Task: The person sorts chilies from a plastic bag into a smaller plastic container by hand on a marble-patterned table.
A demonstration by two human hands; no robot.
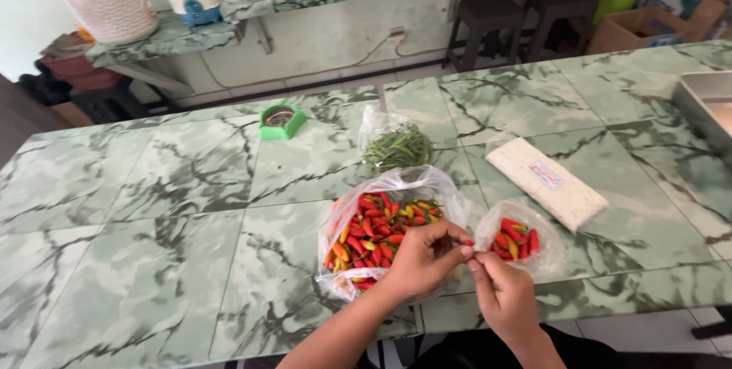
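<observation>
Left hand (419,258) and right hand (499,293) meeting over the near edge of the green marbled desk (152,209), fingertips pinched together on one small red chili (467,245). Both pinching it, left from the left side, right from below. Chili held just above the desk, between the big bag (381,228) of red, orange and green chilies and the small bag (518,243) holding a few red ones. Mostly hidden by fingers; only a red tip showing, so long axis hard to read, seemingly lying roughly left to right, one end toward each hand. Which end carries the stem: cannot tell.

Likely troubles, as a judgement only: chili slipping from such a fine pinch and rolling off the near edge to the floor; flesh tearing if pulled askew, leaving juice on bare fingers; left wrist resting on the big bag's open mouth, able to drag it and spill chilies.

Farther back: a third bag of green stems (396,148), a white wrapped block (545,182), a green dish (280,120), a metal tray (705,102) at the right edge.
</observation>
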